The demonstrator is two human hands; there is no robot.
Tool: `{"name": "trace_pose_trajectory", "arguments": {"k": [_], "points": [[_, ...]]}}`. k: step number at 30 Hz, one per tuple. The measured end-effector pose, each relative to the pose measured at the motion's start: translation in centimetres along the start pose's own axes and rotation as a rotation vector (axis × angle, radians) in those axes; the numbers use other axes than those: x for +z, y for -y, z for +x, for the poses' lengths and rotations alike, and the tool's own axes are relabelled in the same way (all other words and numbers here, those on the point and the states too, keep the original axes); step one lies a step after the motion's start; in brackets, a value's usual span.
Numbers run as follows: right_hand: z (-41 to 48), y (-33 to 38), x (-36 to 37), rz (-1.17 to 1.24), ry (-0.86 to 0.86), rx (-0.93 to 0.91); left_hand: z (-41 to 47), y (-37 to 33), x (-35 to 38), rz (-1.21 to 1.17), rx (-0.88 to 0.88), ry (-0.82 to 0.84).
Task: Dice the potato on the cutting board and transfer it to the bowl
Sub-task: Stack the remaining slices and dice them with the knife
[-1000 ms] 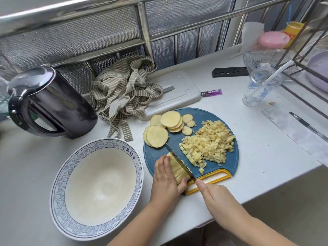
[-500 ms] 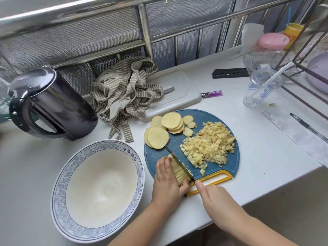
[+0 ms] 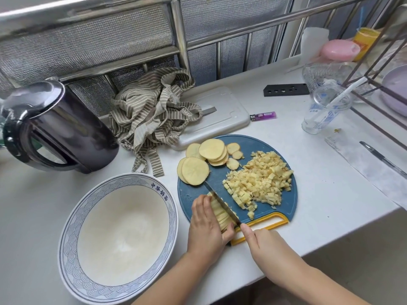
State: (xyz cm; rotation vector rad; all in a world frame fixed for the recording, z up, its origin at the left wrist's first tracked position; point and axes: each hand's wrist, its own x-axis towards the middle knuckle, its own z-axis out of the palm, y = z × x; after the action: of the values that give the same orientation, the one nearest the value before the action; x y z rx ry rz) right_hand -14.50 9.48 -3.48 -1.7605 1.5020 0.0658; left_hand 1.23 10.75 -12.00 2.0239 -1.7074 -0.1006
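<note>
A blue cutting board (image 3: 284,203) with a yellow handle lies near the counter's front edge. On it are round potato slices (image 3: 195,170) at the back left and a heap of diced potato (image 3: 259,179) on the right. My left hand (image 3: 207,225) grips a stack of potato strips (image 3: 221,214) at the board's front left. My right hand (image 3: 264,245) holds a knife (image 3: 222,203), index finger along its spine, with the blade lying across the strips next to my left fingers. The knife's handle is hidden in my hand. An empty white bowl (image 3: 72,225) with a blue rim sits left of the board.
A dark kettle (image 3: 57,130) stands at the back left, beside a striped cloth (image 3: 154,115) lying partly on a white board (image 3: 222,111). A purple lighter (image 3: 263,116), a plastic cup (image 3: 323,111) and a pen (image 3: 383,158) lie to the right. The counter edge runs close under my hands.
The hands and knife have stayed at the same spot on the strips; the blade has shifted only slightly. Nothing else on the counter has moved.
</note>
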Motion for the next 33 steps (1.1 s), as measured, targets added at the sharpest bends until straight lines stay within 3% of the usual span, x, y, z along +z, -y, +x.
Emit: {"name": "trace_pose_trajectory", "arguments": {"k": [25,28,33], "points": [[0.7,0.3,1.4,-0.029,-0.11,0.057,0.2,-0.3,0.1,-0.013,-0.027,0.034],[0.7,0.4,0.9,0.139,-0.077,0.102,0.2,-0.1,0.3,-0.001,-0.024,0.028],[0.2,0.2,0.4,0.648,-0.011,0.24,0.2,-0.2,0.0,0.01,-0.029,0.035]]}}
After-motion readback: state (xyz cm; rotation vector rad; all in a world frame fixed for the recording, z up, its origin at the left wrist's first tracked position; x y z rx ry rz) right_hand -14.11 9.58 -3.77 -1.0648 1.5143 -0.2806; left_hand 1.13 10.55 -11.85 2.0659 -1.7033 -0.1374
